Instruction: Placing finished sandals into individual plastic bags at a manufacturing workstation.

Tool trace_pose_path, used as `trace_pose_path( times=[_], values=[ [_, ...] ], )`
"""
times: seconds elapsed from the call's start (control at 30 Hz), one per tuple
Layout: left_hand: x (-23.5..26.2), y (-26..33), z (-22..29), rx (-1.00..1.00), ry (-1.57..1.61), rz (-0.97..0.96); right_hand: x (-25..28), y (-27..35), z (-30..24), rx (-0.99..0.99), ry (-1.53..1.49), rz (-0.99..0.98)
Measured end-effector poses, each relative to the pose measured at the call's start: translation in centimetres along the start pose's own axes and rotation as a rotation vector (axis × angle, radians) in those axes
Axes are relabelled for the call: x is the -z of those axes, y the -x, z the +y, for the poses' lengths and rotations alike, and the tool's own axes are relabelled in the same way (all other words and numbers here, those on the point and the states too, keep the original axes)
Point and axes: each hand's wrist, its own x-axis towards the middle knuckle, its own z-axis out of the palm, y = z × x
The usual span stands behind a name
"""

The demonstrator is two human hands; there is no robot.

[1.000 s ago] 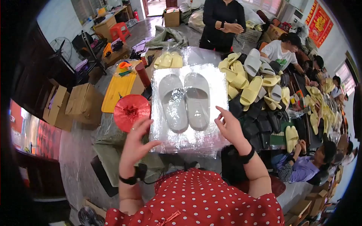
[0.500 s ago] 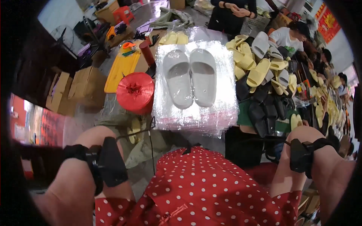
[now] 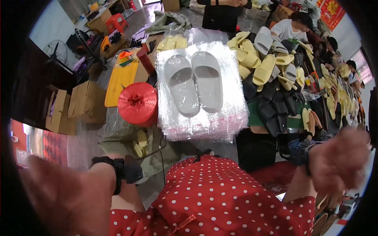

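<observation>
Both hands were drawn back to our sides, the blurred left hand (image 3: 59, 196) and right hand (image 3: 338, 161) holding nothing, how far open we could not tell, while ahead between them the grey slippers (image 3: 195, 83) lay paired on the plastic bags (image 3: 204, 122), apparently not yet bagged.

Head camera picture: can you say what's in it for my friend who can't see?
A pair of grey slippers lies on a stack of clear plastic bags, beside a red spool. The left hand and right hand, blurred, are apart from them, holding nothing.
</observation>
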Motion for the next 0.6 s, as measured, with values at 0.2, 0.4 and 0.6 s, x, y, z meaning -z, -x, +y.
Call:
trace_pose_path(
  times=[0.2, 0.4, 0.6],
  values=[
    [-1.4, 10.4, -5.5, 0.797, -0.407, -0.193, -2.3, 12.2, 1.1, -0.744, 0.296, -0.745],
    [-2.4, 21.7, -3.6, 1.454, -0.281, -0.695, 0.9, 25.6, -2.8, -1.06, 0.314, -1.135],
    [-3.3, 22.0, -6.0, 1.106, -0.492, -0.584, -1.2, 23.7, -0.4, -1.037, 0.407, -0.815]
  ],
)
